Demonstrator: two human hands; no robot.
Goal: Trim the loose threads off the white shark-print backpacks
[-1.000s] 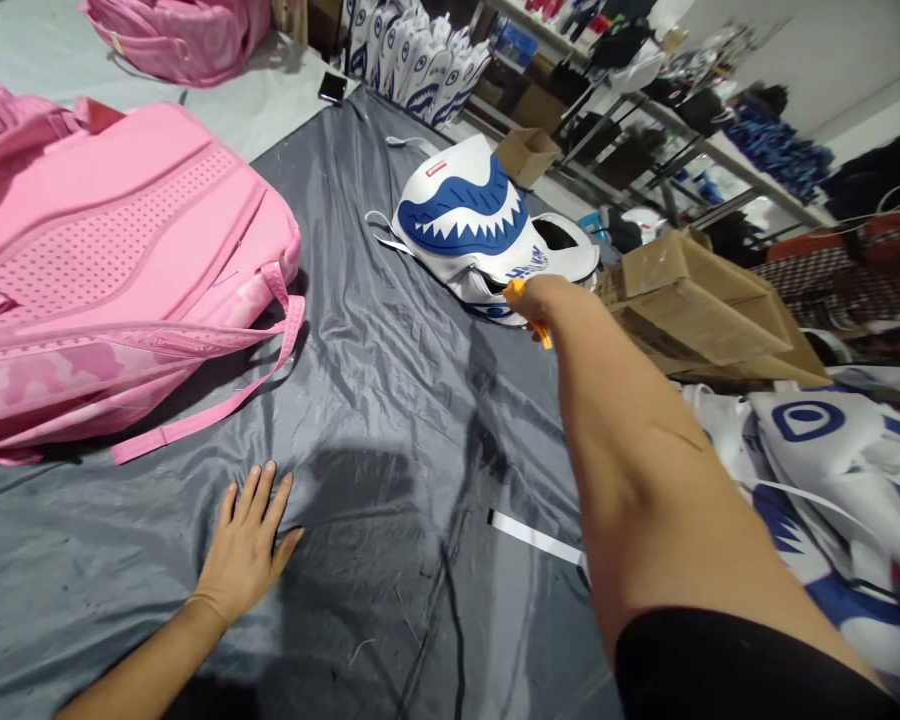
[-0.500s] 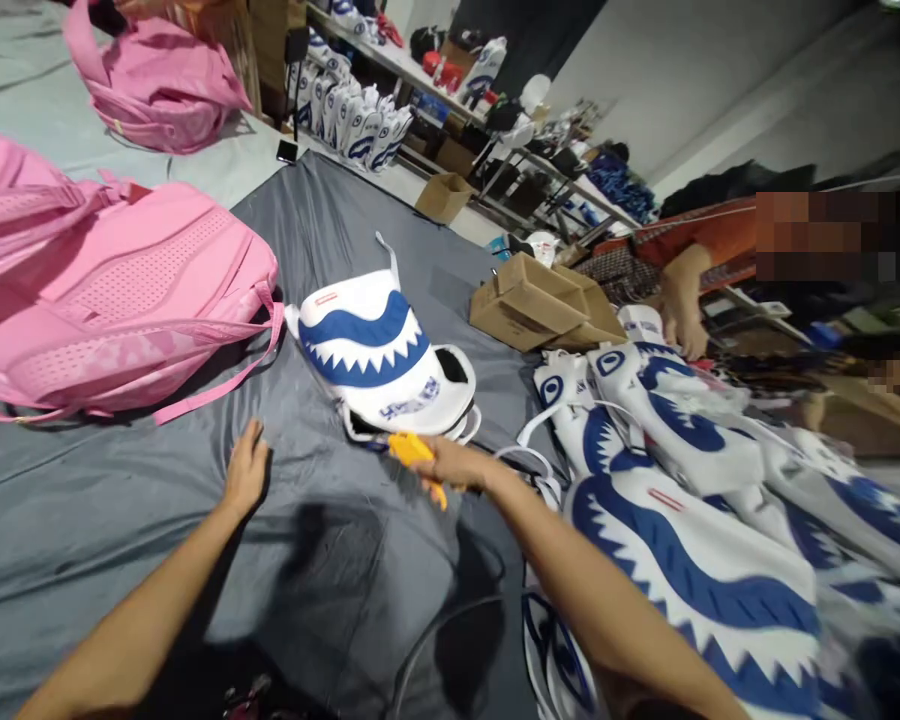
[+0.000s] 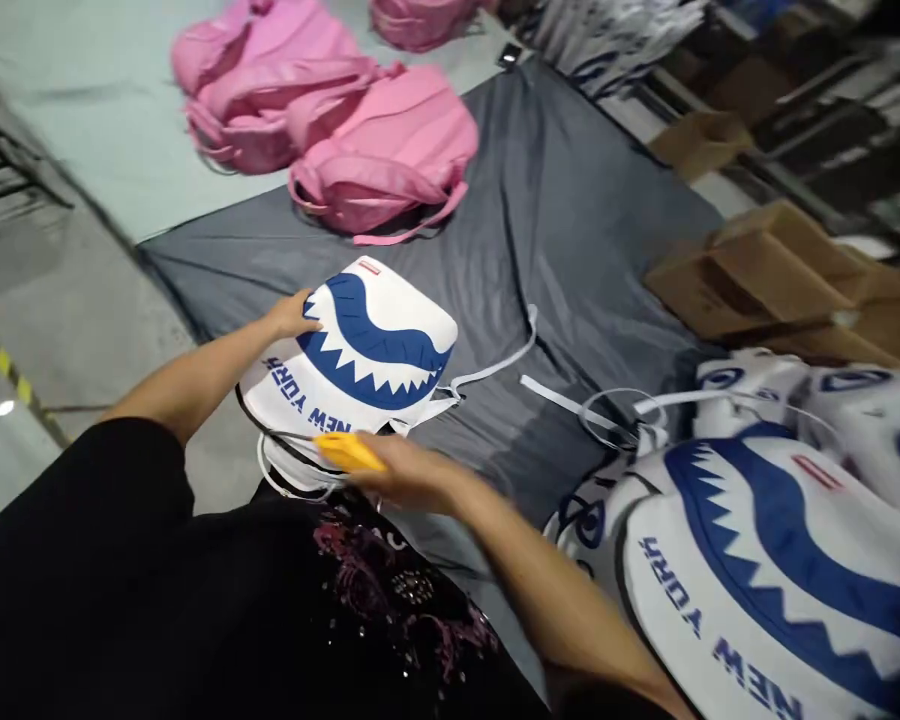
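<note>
A white backpack (image 3: 379,345) with a blue shark mouth and upside-down "NEW YORK" lettering lies close to my body at the table's near edge. My left hand (image 3: 298,314) is closed on the backpack's left edge, fingers over the printed front. In my right hand (image 3: 401,465) is a yellow hand tool (image 3: 347,452), held at the backpack's near end, beside the lettering. The tool is blurred and its exact kind does not show. A white strap (image 3: 495,370) trails from the backpack's right side across the grey cloth.
Pink backpacks (image 3: 390,150) lie on the far side of the grey-covered table (image 3: 570,200). More white shark-mouth backpacks (image 3: 780,570) are piled at the right. Open cardboard boxes (image 3: 795,270) stand behind that pile. A striped barrier (image 3: 7,365) is on the floor at left.
The white backpack has been drawn toward my body and turned. My left hand, open on the cloth before, now grips it. The view has swung left and down; my right hand still holds the yellow tool.
</note>
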